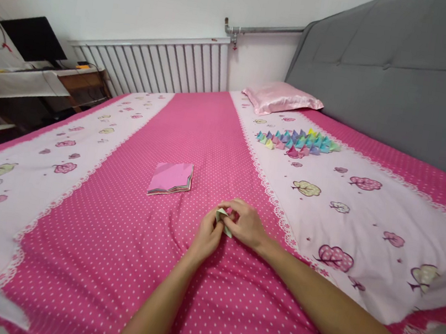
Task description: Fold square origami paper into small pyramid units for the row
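Observation:
A small pale green folded paper is held between my two hands, just above the pink dotted bedsheet. My left hand grips its left side, fingers closed on it. From the right, my right hand pinches the same paper, with its fingers bent over the top. The fingers hide much of the paper, so its full shape does not show. To the left of my hands lies a stack of square paper with a pink sheet on top.
Rows of small colourful folded paper pieces stand on the bed at the right, near a pink pillow. A grey headboard rises at the right. At the back are a white radiator and a desk with a black monitor.

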The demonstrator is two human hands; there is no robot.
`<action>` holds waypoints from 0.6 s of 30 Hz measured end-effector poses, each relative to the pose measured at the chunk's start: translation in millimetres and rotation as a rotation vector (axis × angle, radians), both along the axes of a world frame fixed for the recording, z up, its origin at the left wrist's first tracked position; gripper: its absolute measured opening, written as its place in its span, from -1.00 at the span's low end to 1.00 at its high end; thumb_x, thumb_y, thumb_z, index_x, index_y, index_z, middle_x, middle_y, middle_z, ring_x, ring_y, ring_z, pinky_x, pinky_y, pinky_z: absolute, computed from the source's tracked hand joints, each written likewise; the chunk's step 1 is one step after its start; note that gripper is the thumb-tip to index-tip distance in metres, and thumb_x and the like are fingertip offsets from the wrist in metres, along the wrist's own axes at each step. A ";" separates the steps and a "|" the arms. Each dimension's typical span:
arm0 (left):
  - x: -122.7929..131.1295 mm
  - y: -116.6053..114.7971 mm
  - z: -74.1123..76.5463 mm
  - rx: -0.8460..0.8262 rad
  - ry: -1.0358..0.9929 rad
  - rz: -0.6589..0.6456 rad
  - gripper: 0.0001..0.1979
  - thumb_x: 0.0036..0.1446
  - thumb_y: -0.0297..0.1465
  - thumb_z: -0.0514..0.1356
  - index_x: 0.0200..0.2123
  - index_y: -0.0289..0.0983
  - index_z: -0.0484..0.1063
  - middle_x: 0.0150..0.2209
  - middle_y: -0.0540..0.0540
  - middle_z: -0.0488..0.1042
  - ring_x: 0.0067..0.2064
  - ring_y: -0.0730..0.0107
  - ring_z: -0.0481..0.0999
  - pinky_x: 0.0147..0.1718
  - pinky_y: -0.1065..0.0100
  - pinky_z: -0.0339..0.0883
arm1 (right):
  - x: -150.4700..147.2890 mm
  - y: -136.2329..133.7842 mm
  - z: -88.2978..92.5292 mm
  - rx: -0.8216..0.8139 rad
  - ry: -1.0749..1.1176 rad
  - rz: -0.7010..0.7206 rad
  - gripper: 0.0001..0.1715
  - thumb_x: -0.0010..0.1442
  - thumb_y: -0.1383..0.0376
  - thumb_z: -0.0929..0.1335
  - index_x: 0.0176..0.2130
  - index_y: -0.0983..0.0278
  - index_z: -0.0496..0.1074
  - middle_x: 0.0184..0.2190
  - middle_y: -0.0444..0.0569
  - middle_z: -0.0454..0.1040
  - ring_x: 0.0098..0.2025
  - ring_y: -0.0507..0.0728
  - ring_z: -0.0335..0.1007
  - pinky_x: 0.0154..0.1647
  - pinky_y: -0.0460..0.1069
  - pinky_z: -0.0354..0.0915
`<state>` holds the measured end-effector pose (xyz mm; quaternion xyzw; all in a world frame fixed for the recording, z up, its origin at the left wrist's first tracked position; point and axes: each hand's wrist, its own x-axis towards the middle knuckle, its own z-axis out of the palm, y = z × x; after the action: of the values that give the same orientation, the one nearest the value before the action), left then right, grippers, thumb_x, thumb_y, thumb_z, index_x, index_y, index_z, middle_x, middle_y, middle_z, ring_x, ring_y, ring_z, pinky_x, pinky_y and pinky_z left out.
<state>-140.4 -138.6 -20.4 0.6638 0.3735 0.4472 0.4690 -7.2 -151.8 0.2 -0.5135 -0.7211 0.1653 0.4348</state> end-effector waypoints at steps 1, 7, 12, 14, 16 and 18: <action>0.1 0.1 0.2 0.001 -0.002 0.004 -0.89 0.01 -0.51 0.07 -0.45 -0.27 0.38 -0.46 -0.02 0.37 -0.40 0.42 0.30 -0.35 0.40 0.17 | 0.2 0.1 0.0 -0.005 -0.006 0.002 -0.71 0.02 0.40 0.30 -0.19 0.23 0.42 -0.33 -0.06 0.45 -0.36 0.05 0.33 -0.30 -0.06 0.26; 2.0 -2.8 2.1 0.015 -0.027 0.023 -0.90 0.05 -0.46 0.07 -0.44 -0.26 0.37 -0.49 -0.01 0.33 -0.43 0.43 0.27 -0.39 0.42 0.14 | 0.7 0.6 -1.7 -0.027 -0.019 0.019 -0.60 0.02 0.41 0.29 -0.10 0.19 0.39 -0.20 -0.06 0.48 -0.26 0.09 0.39 -0.20 -0.02 0.28; 4.6 -5.7 2.9 0.091 0.054 0.099 -0.88 0.04 -0.49 0.05 -0.48 -0.25 0.34 -0.51 0.00 0.33 -0.43 0.41 0.26 -0.40 0.42 0.09 | 0.3 0.8 -5.7 -0.037 -0.037 0.028 -0.50 0.01 0.44 0.27 -0.03 0.19 0.35 -0.12 -0.05 0.46 -0.14 0.13 0.38 -0.11 0.02 0.28; 5.1 -6.1 2.6 0.120 0.081 0.117 -0.87 0.04 -0.50 0.05 -0.49 -0.25 0.35 -0.50 -0.01 0.34 -0.43 0.40 0.27 -0.39 0.42 0.09 | 0.4 0.8 -7.0 -0.032 -0.031 0.042 -0.49 0.01 0.47 0.25 -0.02 0.20 0.35 -0.11 -0.05 0.45 -0.12 0.13 0.38 -0.08 0.02 0.28; 5.1 -6.2 2.3 0.148 0.103 0.124 -0.87 0.05 -0.49 0.04 -0.47 -0.25 0.36 -0.49 -0.02 0.35 -0.41 0.39 0.29 -0.36 0.41 0.10 | 0.7 0.9 -7.9 -0.030 -0.022 0.048 -0.47 0.00 0.48 0.24 -0.02 0.20 0.35 -0.12 -0.05 0.46 -0.11 0.13 0.38 -0.07 0.02 0.27; 4.7 -6.2 2.3 0.161 0.119 0.126 -0.86 0.07 -0.49 0.03 -0.44 -0.24 0.37 -0.46 -0.03 0.37 -0.39 0.38 0.31 -0.34 0.40 0.11 | 0.7 1.0 -8.4 -0.029 -0.011 0.048 -0.47 -0.01 0.49 0.24 -0.03 0.21 0.36 -0.13 -0.05 0.47 -0.12 0.12 0.39 -0.07 0.02 0.28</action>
<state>-135.7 -144.8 -18.1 0.6997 0.4045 0.4642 0.3624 -6.5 -150.8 -8.3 -0.5032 -0.7332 0.1831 0.4192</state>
